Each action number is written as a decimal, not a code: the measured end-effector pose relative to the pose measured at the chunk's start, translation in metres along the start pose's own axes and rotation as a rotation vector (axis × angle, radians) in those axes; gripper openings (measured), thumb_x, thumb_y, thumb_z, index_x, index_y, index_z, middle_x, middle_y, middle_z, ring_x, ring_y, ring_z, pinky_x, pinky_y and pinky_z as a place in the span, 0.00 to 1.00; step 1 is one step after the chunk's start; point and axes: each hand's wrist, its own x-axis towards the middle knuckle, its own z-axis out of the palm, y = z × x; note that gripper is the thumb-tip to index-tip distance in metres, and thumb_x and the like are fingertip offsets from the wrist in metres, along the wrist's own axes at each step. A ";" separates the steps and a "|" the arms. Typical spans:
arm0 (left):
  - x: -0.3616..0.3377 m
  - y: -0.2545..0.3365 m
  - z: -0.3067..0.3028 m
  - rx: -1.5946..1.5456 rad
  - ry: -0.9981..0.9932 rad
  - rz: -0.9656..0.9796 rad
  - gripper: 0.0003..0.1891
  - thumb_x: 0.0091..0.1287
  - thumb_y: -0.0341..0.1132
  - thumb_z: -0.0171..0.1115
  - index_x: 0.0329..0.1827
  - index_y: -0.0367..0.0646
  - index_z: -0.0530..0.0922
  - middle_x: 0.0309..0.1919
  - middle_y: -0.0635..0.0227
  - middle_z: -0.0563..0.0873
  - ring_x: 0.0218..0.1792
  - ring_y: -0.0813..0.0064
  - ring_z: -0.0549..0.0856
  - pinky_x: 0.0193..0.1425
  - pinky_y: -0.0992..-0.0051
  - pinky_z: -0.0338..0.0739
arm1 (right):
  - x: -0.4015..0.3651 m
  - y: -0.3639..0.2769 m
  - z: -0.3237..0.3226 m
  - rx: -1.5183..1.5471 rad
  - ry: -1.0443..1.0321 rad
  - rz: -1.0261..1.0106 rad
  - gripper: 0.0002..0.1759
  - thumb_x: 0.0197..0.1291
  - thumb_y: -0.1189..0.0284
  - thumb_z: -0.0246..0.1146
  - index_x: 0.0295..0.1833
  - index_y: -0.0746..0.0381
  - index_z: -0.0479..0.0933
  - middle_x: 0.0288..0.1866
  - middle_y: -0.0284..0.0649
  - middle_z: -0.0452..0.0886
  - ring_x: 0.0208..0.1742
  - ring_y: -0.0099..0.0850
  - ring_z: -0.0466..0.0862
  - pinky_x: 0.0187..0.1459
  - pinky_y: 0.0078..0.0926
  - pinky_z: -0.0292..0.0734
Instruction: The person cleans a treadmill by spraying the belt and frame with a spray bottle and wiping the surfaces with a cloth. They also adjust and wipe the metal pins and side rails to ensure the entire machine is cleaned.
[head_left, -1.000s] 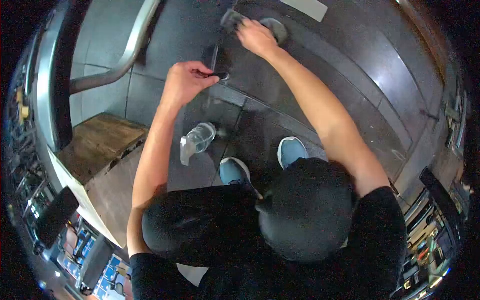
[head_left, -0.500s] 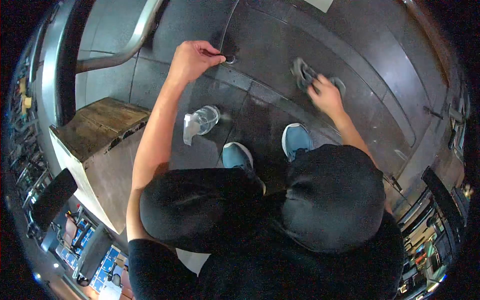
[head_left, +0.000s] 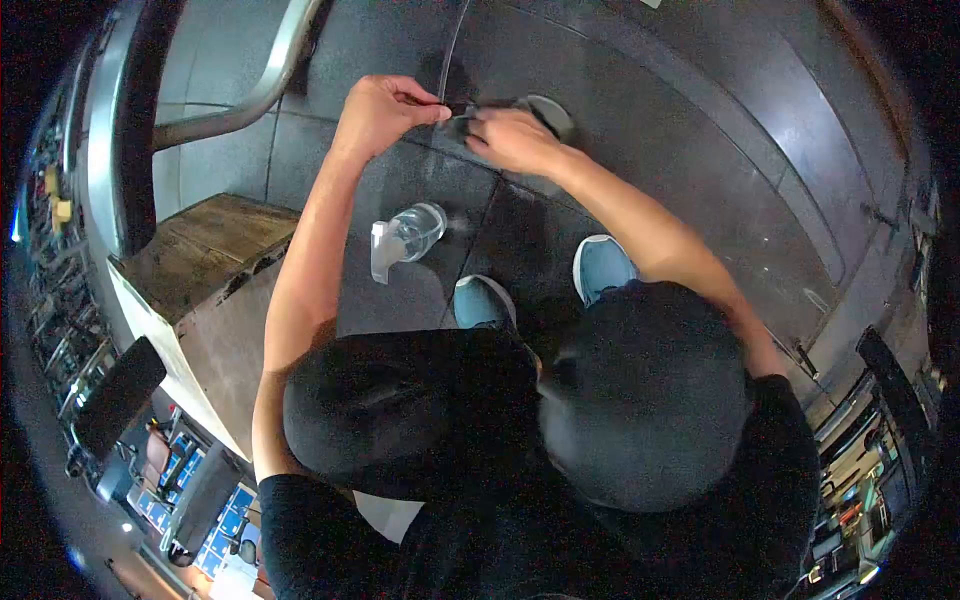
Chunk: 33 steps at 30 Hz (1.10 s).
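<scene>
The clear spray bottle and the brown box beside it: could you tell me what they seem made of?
The clear spray bottle looks like glossy see-through plastic; the brown box seems matt, worn wood, judging by its grain and chipped edge.

Both bare arms reach forward, away from the body. The left arm is nearly straight, its left hand [head_left: 385,112] curled into a loose fist with thumb and forefinger pinched together. The right arm bends at the elbow; the right hand [head_left: 510,138] lies knuckles up just beside the left, fingers bent, its grip unclear.
</scene>
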 end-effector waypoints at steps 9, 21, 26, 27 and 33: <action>-0.009 0.014 0.000 0.073 0.008 0.029 0.14 0.57 0.37 0.84 0.40 0.38 0.92 0.31 0.66 0.93 0.33 0.81 0.88 0.41 0.77 0.81 | -0.042 -0.013 -0.001 -0.080 0.111 0.130 0.19 0.73 0.57 0.61 0.59 0.58 0.83 0.55 0.46 0.81 0.59 0.48 0.82 0.52 0.47 0.85; -0.001 0.012 -0.002 0.172 -0.030 0.077 0.14 0.62 0.36 0.82 0.43 0.36 0.90 0.32 0.64 0.93 0.34 0.83 0.87 0.38 0.79 0.80 | -0.370 0.036 -0.066 -0.388 0.258 0.690 0.24 0.67 0.58 0.70 0.65 0.56 0.83 0.61 0.51 0.79 0.62 0.52 0.78 0.63 0.47 0.75; 0.009 0.001 -0.003 0.084 -0.079 0.055 0.12 0.63 0.32 0.81 0.41 0.33 0.89 0.34 0.65 0.93 0.35 0.82 0.88 0.38 0.80 0.80 | -0.374 0.064 -0.059 -0.526 0.576 0.748 0.31 0.68 0.63 0.70 0.73 0.61 0.75 0.80 0.56 0.66 0.79 0.56 0.66 0.78 0.52 0.61; 0.010 0.000 -0.002 0.085 -0.093 0.059 0.12 0.63 0.32 0.81 0.41 0.33 0.89 0.34 0.65 0.93 0.35 0.82 0.88 0.38 0.80 0.80 | -0.355 0.065 -0.059 -0.472 0.557 0.744 0.33 0.68 0.65 0.70 0.75 0.62 0.72 0.81 0.54 0.66 0.80 0.56 0.65 0.79 0.53 0.60; 0.009 0.016 -0.008 0.061 -0.111 0.013 0.11 0.63 0.30 0.80 0.42 0.33 0.89 0.34 0.65 0.93 0.35 0.82 0.88 0.40 0.81 0.80 | -0.212 0.077 -0.068 -0.313 0.432 0.446 0.32 0.75 0.65 0.59 0.81 0.61 0.65 0.86 0.52 0.57 0.85 0.53 0.54 0.83 0.51 0.54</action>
